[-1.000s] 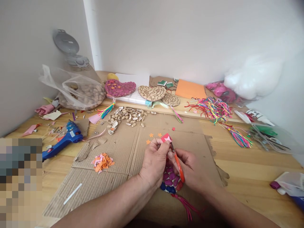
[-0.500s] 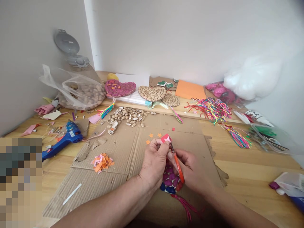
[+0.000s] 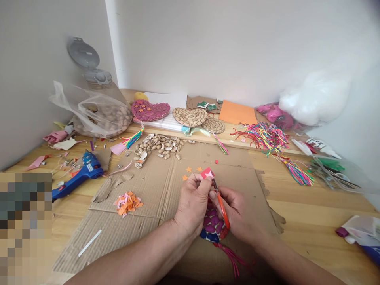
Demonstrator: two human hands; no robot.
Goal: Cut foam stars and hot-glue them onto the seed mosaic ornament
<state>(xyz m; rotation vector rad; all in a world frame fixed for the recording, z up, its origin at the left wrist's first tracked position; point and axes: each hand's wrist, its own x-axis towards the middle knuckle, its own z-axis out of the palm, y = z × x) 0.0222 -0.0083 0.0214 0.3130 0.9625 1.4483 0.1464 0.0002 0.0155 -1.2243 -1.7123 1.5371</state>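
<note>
Between its thumb and fingers, my left hand (image 3: 192, 202) pinches a small piece of red paper (image 3: 204, 172) with a pink paper star (image 3: 209, 174) laid over it. My right hand (image 3: 237, 211) is closed round the orange handles of a pair of scissors (image 3: 223, 209), whose blades meet the red paper's lower right edge. Beneath both hands lies a craft piece covered in purple and blue painted peanut shells (image 3: 211, 223), with a pink tassel (image 3: 231, 255) at its near end; my hands hide part of it. Several small orange stars (image 3: 189, 169) rest just beyond my left hand.
Corrugated cardboard (image 3: 142, 233) covers the middle of the wooden table. A heap of paper scraps (image 3: 127, 202) and a blue glue gun (image 3: 80, 174) lie to the left. Farther back are loose peanut shells (image 3: 160, 145), peanut-shell hearts (image 3: 190, 117) and colourful tassels (image 3: 264, 136).
</note>
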